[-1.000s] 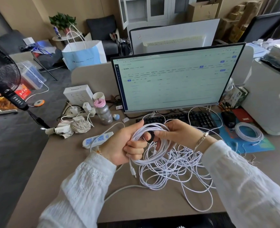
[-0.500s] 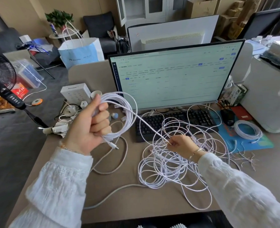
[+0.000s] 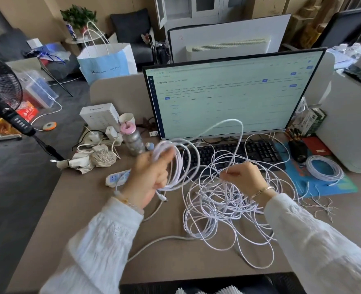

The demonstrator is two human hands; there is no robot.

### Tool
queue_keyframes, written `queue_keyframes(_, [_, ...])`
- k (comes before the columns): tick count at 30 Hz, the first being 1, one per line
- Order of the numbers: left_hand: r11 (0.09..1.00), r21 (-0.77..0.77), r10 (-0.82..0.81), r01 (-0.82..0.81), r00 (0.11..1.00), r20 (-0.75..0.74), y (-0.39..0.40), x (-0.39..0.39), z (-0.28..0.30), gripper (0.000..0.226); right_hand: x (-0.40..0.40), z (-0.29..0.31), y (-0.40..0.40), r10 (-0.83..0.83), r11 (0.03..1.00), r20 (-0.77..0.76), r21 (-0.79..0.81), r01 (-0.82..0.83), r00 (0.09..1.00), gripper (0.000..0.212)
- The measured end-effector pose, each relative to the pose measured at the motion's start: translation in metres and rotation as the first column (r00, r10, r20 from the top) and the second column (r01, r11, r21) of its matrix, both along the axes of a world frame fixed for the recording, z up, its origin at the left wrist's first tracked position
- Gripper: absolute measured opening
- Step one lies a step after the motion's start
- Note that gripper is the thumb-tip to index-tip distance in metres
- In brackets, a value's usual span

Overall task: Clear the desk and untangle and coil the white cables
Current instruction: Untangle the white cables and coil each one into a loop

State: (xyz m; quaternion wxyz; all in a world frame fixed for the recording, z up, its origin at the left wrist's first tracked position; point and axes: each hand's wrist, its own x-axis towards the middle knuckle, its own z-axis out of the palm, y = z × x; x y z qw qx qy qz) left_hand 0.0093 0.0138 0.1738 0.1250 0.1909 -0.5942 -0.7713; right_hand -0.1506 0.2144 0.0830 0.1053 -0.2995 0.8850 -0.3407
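Lowered since a moment ago, our left hand (image 3: 152, 179) grips the coiled white cable (image 3: 175, 164); our right hand (image 3: 242, 177) pinches a strand above the desk's (image 3: 86, 209) tangle (image 3: 224, 209). Monitor (image 3: 228, 96) text is unreadable.

small white tag (image 3: 154, 134) at monitor foot: "AI" plus an unclear mark | monitor (image 3: 228, 96) screen: text rows, blurred, unreadable | blue paper bag (image 3: 107, 64): print too small | white box (image 3: 100, 115): lettering illegible

A monitor (image 3: 228, 94) stands behind a black keyboard (image 3: 239, 152); a pink-capped bottle (image 3: 132, 140) and power strip (image 3: 118, 177) sit left
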Motion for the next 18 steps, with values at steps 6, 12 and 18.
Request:
queue_keyframes(6, [0.867,-0.478,-0.005,0.140,0.962,0.274,0.033,-0.025,-0.039,0.020,0.008,0.040,-0.015,0.082,0.991,-0.036,-0.106,-0.085,0.996,0.016])
queue_keyframes(12, [0.832,-0.512,-0.060,0.213,0.953,0.298,0.039,-0.043,-0.061,0.036,0.010,0.054,-0.017,0.114,0.960,0.118,-0.268,-0.078,0.986,0.009])
queue_keyframes(18, [0.856,-0.446,-0.068,0.261,0.913,0.403,0.027,-0.040,-0.053,0.042,0.004,0.057,-0.005,0.078,0.954,0.047,-0.292,-0.061,0.996,0.014])
